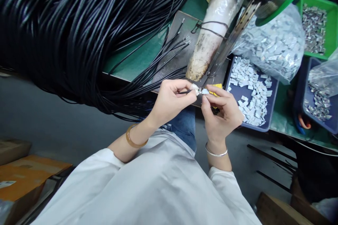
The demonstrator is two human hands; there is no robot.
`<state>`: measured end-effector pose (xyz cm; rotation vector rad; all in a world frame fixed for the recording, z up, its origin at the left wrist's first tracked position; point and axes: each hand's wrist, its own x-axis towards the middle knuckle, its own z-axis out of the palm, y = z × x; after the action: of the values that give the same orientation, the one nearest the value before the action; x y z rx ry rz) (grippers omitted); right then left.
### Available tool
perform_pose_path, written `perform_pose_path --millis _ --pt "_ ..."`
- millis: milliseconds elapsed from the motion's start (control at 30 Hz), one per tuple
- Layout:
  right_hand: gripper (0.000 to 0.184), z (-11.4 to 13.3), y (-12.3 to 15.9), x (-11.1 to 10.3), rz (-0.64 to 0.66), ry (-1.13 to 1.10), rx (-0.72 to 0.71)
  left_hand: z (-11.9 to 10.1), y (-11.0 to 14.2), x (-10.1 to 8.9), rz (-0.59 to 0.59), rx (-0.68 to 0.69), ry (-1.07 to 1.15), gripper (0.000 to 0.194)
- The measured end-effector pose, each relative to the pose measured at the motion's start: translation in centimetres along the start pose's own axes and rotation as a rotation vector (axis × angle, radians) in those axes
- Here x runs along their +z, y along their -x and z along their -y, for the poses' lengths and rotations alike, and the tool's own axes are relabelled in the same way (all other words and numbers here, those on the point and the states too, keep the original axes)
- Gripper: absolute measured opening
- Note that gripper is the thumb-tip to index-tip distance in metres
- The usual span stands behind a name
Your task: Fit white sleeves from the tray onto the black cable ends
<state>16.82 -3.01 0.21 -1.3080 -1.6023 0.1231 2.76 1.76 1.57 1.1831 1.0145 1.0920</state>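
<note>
My left hand [170,102] pinches the end of a black cable [184,92] between thumb and forefinger, with something white around the fingertips. Opposite it, my right hand [224,112] has thumb and fingers closed on a small pale flat piece [205,91]. The cable end and the piece meet between the two hands; whether they are joined is too small to tell. Just above the fingers hangs a white plastic-wrapped tube [208,42] tied with wire. Something yellow [217,89] sits behind my right fingers.
A large bundle of black cables [79,35] covers the left of the green table [126,65], loose ends lying on a metal plate [173,54]. Right are a blue tray [273,98] of pale pieces, a filled plastic bag [274,42], a green bin [334,30] and another blue tray [302,95].
</note>
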Motion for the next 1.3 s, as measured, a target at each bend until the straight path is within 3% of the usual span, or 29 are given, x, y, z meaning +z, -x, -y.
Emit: perform_pose_path --millis 167,400,667,1067,1167,1300 --pt "0.018 0.5 -0.4 0.1 -0.04 0.052 -0.05 -0.2 0.0 0.1 -0.033 0.03 -0.027 0.008" --pt "0.016 0.2 0.3 0.4 -0.045 -0.044 0.064 0.6 0.1 -0.2 0.028 -0.001 -0.051 0.011" --pt "0.02 0.8 -0.6 0.6 -0.091 0.04 -0.024 -0.1 0.2 -0.2 0.009 0.094 -0.092 0.01" --pt "0.019 0.3 0.7 -0.6 -0.007 0.028 -0.077 0.3 1.1 -0.4 0.138 -0.041 -0.086 0.01" --pt "0.014 -0.1 0.7 -1.3 -0.006 -0.023 -0.02 0.6 2.1 -0.8 0.214 -0.07 -0.105 0.011" --pt "0.015 -0.6 0.4 -2.4 -0.009 0.014 0.056 1.8 4.0 -1.9 0.445 -0.112 -0.246 0.013"
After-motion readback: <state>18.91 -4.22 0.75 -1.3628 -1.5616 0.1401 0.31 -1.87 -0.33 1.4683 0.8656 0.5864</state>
